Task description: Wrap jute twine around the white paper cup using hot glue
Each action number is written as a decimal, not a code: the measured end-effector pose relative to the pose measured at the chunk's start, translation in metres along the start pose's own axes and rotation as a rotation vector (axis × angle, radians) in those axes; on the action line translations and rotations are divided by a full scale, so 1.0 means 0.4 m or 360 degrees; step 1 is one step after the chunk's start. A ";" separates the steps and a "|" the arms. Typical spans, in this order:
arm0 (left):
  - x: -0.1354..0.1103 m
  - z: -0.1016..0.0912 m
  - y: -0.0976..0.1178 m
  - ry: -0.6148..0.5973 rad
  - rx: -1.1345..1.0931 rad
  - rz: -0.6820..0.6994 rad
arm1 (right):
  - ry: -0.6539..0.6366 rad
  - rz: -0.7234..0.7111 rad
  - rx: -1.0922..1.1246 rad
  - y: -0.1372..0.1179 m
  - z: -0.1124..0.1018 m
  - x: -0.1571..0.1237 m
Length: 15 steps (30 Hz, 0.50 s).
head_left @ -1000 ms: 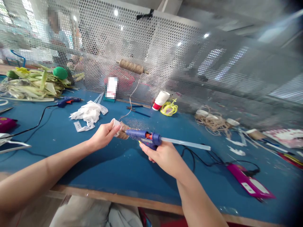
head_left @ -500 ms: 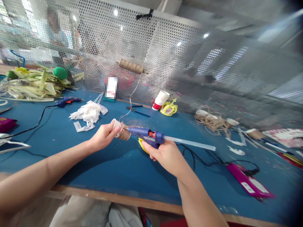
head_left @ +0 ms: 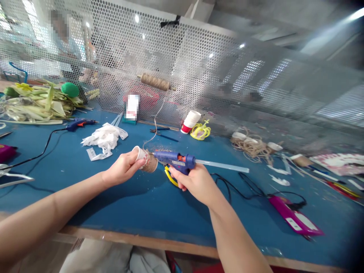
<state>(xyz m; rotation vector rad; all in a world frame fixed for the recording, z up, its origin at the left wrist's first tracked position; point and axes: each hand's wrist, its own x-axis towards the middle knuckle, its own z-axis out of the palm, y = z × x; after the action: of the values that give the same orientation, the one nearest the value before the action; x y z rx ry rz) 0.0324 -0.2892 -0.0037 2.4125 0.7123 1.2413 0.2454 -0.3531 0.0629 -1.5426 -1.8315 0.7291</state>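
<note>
My left hand (head_left: 124, 167) grips a paper cup (head_left: 145, 158) by its rim end, the cup lying on its side above the table. Brown twine is wound round the cup's far part. In my right hand (head_left: 196, 180) is a blue glue gun (head_left: 178, 161), a clear glue stick (head_left: 223, 166) poking from its back. The nozzle points at the cup's side; whether it touches is hard to make out. A strand of twine (head_left: 155, 123) runs from the cup up to a twine spool (head_left: 156, 82) on the mesh panel. Yellow scissors handles (head_left: 171, 177) show beneath the gun.
Crumpled white plastic (head_left: 105, 138) and a second glue gun (head_left: 79, 123) lie left. Stacked paper cups (head_left: 191, 121) and a yellow woven piece (head_left: 200, 131) stand behind. Rightward are tangled twine (head_left: 253, 148) and a magenta power strip (head_left: 294, 216) with black cables. A perforated panel (head_left: 119, 49) borders the back.
The view has shifted slightly. My left hand has turned the cup a little, showing more of its printed side. The glue gun's nozzle stays close to the cup.
</note>
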 end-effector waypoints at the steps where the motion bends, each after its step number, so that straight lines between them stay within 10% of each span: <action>1: 0.000 -0.001 0.001 -0.0011 0.0008 0.0028 | -0.0006 0.0004 0.0006 -0.001 0.000 0.001; 15: 0.003 -0.006 0.005 -0.0085 -0.0023 -0.0012 | -0.0033 0.0092 0.0074 -0.009 -0.013 -0.002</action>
<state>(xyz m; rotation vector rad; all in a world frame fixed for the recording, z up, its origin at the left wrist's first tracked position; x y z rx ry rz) 0.0315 -0.2900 -0.0005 2.4195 0.6943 1.1701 0.2471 -0.3543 0.0688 -1.5689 -1.7786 0.8123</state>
